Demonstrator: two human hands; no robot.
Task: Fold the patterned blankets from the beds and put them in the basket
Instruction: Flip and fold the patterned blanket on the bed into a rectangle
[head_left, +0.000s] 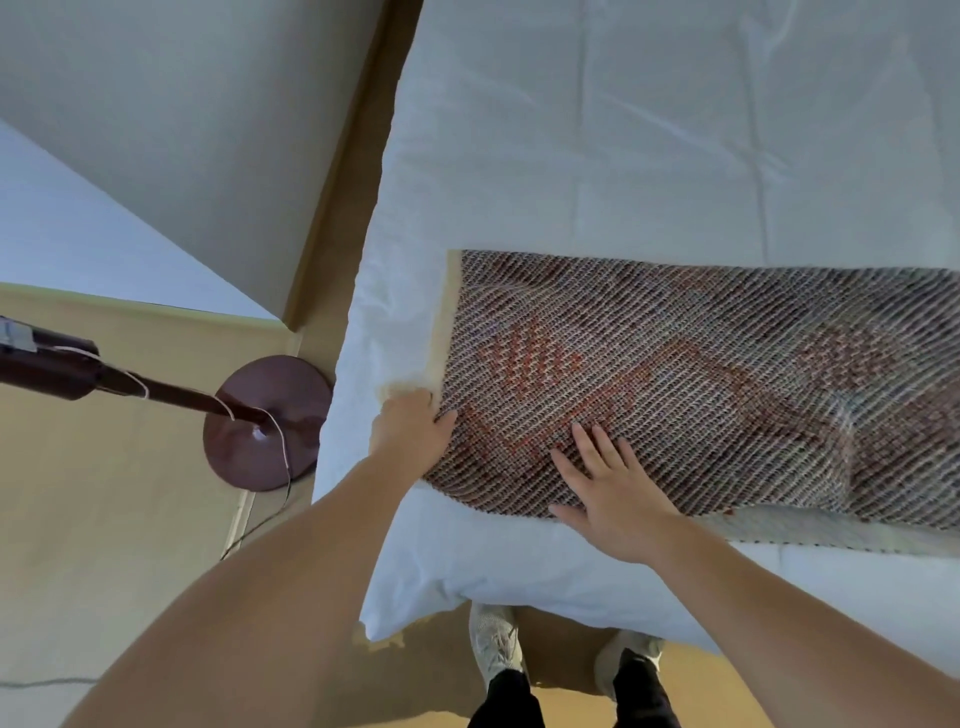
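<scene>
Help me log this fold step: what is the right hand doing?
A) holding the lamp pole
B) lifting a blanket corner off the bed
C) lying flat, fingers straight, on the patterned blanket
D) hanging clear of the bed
C: the right hand lies flat with straight fingers on the patterned blanket, while the left hand grips its corner near the edge of the bed.

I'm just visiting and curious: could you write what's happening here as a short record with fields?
place: white bed, floor lamp standing beside it
blanket: patterned blanket lying as a long strip across the bed
left hand: grips the blanket's left corner
right hand: rests flat on the blanket, fingers straight
basket: not in view
</scene>
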